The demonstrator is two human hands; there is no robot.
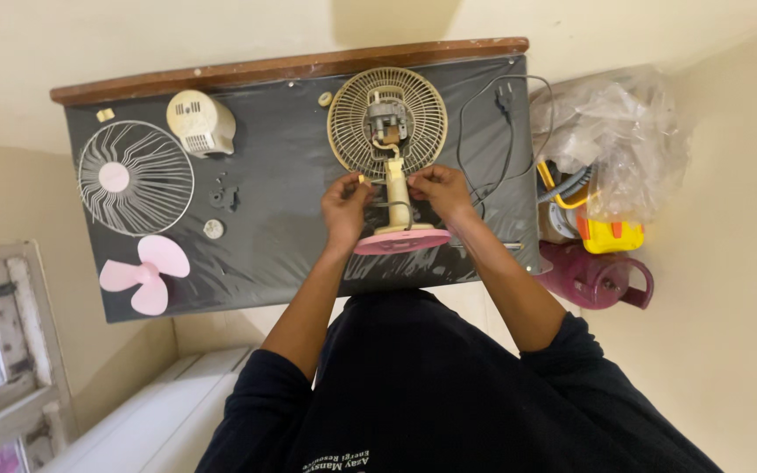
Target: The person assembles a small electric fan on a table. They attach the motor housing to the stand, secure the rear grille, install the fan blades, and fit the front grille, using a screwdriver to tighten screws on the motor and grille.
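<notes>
Both hands (393, 200) at fan stand (397, 188) (table edge near)

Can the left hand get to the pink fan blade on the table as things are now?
Probably yes. The pink fan blade lies in the open at the table's near left corner, with only bare dark table cover between it and the left hand. But that hand is now at the fan stand, pinching a small piece.

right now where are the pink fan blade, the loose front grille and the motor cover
pink fan blade (145, 273), head view, on the hub where the three blades meet
loose front grille (136, 178), head view, on the wire spokes beside its pink centre disc
motor cover (200, 123), head view, on the cream housing's rounded top
</notes>
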